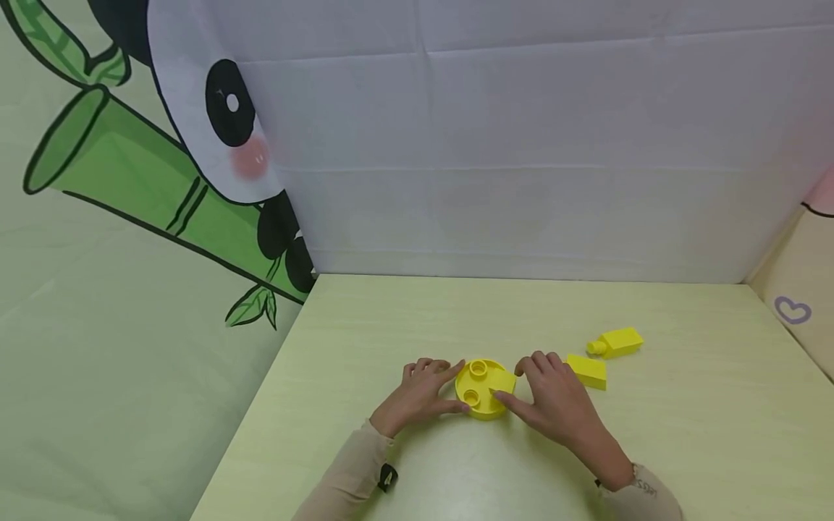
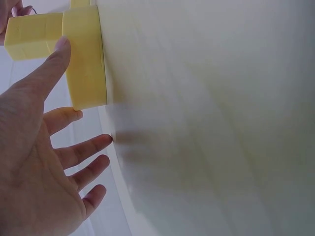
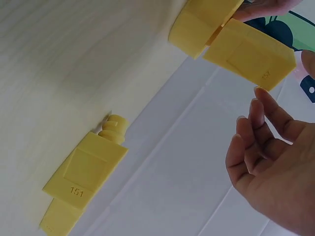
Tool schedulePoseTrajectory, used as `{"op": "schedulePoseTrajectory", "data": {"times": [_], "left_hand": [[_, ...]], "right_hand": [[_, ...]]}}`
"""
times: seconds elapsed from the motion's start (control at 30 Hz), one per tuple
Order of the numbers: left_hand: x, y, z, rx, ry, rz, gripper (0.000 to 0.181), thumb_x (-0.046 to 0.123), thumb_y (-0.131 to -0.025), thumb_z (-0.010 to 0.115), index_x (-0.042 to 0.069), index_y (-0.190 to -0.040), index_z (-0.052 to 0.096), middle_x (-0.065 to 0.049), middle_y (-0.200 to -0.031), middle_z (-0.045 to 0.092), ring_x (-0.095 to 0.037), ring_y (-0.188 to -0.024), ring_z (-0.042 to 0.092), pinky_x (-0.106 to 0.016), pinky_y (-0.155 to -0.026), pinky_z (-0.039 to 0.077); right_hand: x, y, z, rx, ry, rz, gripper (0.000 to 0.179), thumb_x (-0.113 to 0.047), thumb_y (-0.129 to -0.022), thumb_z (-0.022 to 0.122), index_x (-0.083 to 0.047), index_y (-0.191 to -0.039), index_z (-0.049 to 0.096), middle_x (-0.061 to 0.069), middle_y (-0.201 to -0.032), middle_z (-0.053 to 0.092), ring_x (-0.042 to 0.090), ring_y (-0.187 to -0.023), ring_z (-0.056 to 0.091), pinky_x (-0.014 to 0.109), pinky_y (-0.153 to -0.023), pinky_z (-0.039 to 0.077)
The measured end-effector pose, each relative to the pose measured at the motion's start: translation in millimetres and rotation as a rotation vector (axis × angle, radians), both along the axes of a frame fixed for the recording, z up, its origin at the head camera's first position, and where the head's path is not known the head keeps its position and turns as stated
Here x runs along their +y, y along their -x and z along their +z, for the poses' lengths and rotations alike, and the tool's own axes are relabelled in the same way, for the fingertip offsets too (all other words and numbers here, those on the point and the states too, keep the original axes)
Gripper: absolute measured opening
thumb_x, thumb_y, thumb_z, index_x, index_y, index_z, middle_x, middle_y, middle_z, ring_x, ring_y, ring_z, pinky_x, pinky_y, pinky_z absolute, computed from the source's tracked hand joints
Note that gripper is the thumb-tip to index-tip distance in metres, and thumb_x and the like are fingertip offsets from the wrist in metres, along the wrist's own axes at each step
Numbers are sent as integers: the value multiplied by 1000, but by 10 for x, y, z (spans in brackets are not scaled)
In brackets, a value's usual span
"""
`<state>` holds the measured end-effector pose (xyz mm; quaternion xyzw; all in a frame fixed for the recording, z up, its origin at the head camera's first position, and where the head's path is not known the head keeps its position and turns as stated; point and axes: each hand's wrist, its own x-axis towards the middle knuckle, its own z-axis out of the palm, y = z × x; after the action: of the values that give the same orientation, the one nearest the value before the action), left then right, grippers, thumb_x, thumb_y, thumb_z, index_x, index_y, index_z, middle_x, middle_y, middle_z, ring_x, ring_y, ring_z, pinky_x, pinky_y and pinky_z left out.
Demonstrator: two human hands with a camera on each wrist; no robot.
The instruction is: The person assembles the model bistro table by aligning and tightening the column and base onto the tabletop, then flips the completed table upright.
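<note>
My left hand [image 1: 423,391] holds a round yellow base [image 1: 485,414] on the table, its thumb and index finger at opposite edges. In the left wrist view, the other fingers of that hand [image 2: 34,142] are spread apart. Two raised round sockets show on top of the base, towards its left side. A yellow block [image 3: 248,54] stands on the base at the right. My right hand [image 1: 554,398] pinches this block between thumb and index finger; its other fingers [image 3: 237,157] are bent, clear of the block. Whether the block is fully seated cannot be told.
Two loose yellow blocks lie right of my right hand: a nearer block [image 1: 589,373] and a farther block [image 1: 622,341] with a round peg. A block stamped 151 [image 3: 86,169] shows a ridged peg. A white cloth backdrop [image 1: 521,181] rises behind the table [image 1: 365,311].
</note>
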<state>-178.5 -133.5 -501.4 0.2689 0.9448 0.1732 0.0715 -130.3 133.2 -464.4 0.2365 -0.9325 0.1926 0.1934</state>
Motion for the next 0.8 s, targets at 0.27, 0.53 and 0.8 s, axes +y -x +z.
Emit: {"op": "schedulePoseTrajectory", "data": {"times": [0.27, 0.53, 0.8], "left_hand": [[2, -12, -6, 3, 8, 6, 83, 60, -90, 73, 19, -158, 47, -14, -144, 56, -36, -133, 44, -55, -106, 31], [0, -6, -3, -9, -4, 11, 84, 60, -90, 72, 20, -159, 46, -12, -144, 57, -36, -134, 44, -55, -108, 30], [7, -17, 12, -9, -5, 7, 83, 59, -90, 73, 19, -158, 47, -12, -143, 57, -35, -133, 43, -54, -107, 30]], "right_hand": [[-23, -2, -19, 17, -3, 20, 38, -38, -83, 86, -7, -94, 67, 1, -88, 56, 21, -81, 48, 36, -70, 44], [-44, 19, -30, -13, 11, 44, 53, -39, -88, 81, -3, -124, 69, 2, -94, 57, 21, -85, 49, 35, -71, 44], [-31, 78, -80, -94, 32, 112, 48, -31, -89, 82, -2, -125, 68, 4, -95, 57, 18, -85, 46, 33, -71, 43]]}}
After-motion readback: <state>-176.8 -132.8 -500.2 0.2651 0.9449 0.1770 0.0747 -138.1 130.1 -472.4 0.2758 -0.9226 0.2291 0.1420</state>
